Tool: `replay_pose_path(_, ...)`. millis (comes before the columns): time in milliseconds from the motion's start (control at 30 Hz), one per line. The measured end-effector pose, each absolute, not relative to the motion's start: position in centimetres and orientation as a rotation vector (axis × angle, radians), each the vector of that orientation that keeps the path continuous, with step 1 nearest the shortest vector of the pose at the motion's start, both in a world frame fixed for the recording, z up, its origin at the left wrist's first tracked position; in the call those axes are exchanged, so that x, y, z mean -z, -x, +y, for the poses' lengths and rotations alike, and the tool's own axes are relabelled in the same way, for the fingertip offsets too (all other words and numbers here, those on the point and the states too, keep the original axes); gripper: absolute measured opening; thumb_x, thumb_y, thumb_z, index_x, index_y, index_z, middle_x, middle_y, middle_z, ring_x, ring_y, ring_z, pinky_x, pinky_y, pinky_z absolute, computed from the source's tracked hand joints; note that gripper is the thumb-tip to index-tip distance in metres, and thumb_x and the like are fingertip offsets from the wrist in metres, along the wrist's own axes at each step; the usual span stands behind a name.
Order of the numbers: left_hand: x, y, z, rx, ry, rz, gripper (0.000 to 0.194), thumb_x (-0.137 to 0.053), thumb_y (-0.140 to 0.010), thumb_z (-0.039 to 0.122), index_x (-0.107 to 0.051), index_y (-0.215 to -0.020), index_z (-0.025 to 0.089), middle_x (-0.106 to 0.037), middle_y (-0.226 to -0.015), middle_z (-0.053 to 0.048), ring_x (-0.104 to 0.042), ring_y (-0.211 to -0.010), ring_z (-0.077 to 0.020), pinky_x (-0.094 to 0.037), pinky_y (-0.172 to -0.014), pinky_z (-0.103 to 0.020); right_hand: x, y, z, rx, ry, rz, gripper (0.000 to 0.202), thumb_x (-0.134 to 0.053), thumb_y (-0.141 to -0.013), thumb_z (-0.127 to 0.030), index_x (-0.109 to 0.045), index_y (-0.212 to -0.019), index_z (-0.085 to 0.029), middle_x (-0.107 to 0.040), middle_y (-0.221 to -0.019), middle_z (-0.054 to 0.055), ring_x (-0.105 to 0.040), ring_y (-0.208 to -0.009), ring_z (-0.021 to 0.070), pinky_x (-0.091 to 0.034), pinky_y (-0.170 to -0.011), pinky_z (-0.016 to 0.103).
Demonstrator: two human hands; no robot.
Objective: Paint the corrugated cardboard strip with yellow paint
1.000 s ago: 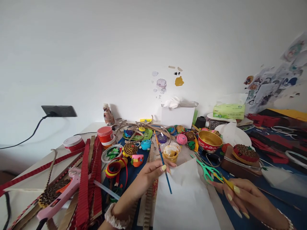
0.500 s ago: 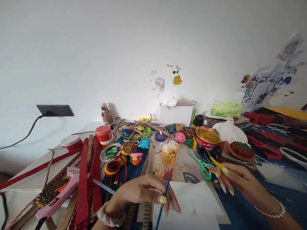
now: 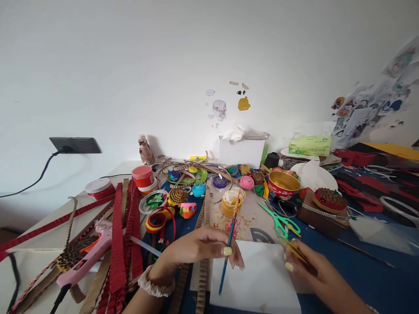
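My left hand is closed round a blue-handled paintbrush, its orange-stained tip pointing up and away, in front of an open jar of yellowish paint; whether they touch I cannot tell. Under this hand lies a white sheet. At the sheet's right edge my right hand pinches a small flat yellow piece, blurred by motion, so its kind is unclear. Green-handled scissors lie just beyond the right hand.
A pink hot glue gun and red corrugated strips lie at left. Coiled paper pieces surround the paint. A red-and-gold bowl and a brown box bearing a strawberry-like coiled piece stand at right.
My right hand has moved left and nearer, bringing the yellow piece from beside the scissors to the sheet's edge. My left hand keeps the paintbrush, shifted slightly right and up.
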State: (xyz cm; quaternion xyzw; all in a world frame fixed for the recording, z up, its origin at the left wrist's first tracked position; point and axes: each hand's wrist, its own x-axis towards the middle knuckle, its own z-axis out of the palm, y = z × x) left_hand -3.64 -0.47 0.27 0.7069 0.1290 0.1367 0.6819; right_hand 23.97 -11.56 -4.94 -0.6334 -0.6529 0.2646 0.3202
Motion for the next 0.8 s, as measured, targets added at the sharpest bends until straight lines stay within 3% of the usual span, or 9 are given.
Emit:
replay_pose_path(133,0.1,3.6,-0.4,-0.381,-1.571,0.347,0.027,-0.056,-0.085,0.036,-0.074,-0.087,0.015,-0.074,-0.087,-0.009,-0.062,-0.079,-0.0186,-0.045,-0.075,-0.027,6.4,-24.0,-13.0,-0.568,1.721,-1.828,0.032,-0.05,-0.079,-0.048,-0.068,-0.075,-0.022,-0.071,-0.071,0.004,-0.066,-0.063,0.0186,-0.051,-0.056,0.02)
replay_pose_path(267,0.4,3.3,-0.4,-0.453,-1.546,0.407,0.027,-0.057,-0.084,0.037,-0.074,-0.086,0.015,-0.073,-0.084,-0.007,-0.062,-0.08,-0.0179,-0.044,-0.076,-0.026,6.9,-24.8,-13.3,-0.512,1.701,-1.882,0.029,-0.063,-0.072,-0.042,-0.073,-0.095,-0.027,-0.074,-0.093,0.003,-0.07,-0.079,0.0202,-0.052,-0.068,0.019)
replay_pose_path(467,0.0,3.2,-0.6,-0.511,-1.519,0.493,0.028,-0.059,-0.082,0.037,-0.073,-0.075,0.014,-0.071,-0.073,-0.005,-0.061,-0.073,-0.0171,-0.043,-0.072,-0.025,5.3,-24.1,-10.1,-0.533,1.906,-1.763,0.04,-0.051,-0.078,-0.043,-0.07,-0.106,-0.022,-0.073,-0.097,0.006,-0.069,-0.078,0.0211,-0.051,-0.071,0.024)
replay_pose_path(533,-0.2,3.2,-0.6,-0.537,-1.51,0.528,0.03,-0.059,-0.082,0.037,-0.072,-0.071,0.013,-0.069,-0.069,-0.004,-0.059,-0.069,-0.016,-0.042,-0.07,-0.025,5.0,-23.3,-9.1,-0.595,1.911,-1.81,0.037,-0.053,-0.077,-0.038,-0.069,-0.106,-0.022,-0.071,-0.105,0.005,-0.066,-0.09,0.0219,-0.048,-0.078,0.025)
replay_pose_path(700,0.0,3.0,-0.4,-0.688,-1.448,0.634,0.032,-0.057,-0.082,0.042,-0.069,-0.07,0.015,-0.065,-0.064,-0.001,-0.053,-0.063,-0.0147,-0.04,-0.065,-0.025,5.1,-21.8,-8.3,-0.633,1.956,-1.846,0.023,-0.05,-0.078,-0.032,-0.069,-0.088,-0.022,-0.071,-0.072,0.002,-0.063,-0.063,0.0183,-0.044,-0.06,0.025)
replay_pose_path(800,0.2,2.7,-0.1,-0.807,-1.417,0.694,0.032,-0.057,-0.081,0.044,-0.068,-0.068,0.017,-0.063,-0.065,0.0,-0.052,-0.066,-0.0156,-0.038,-0.068,-0.025,5.3,-21.6,-8.3,-0.634,1.976,-1.839,0.019,-0.05,-0.078,-0.031,-0.066,-0.084,-0.022,-0.07,-0.07,0.001,-0.063,-0.064,0.0179,-0.041,-0.059,0.024)
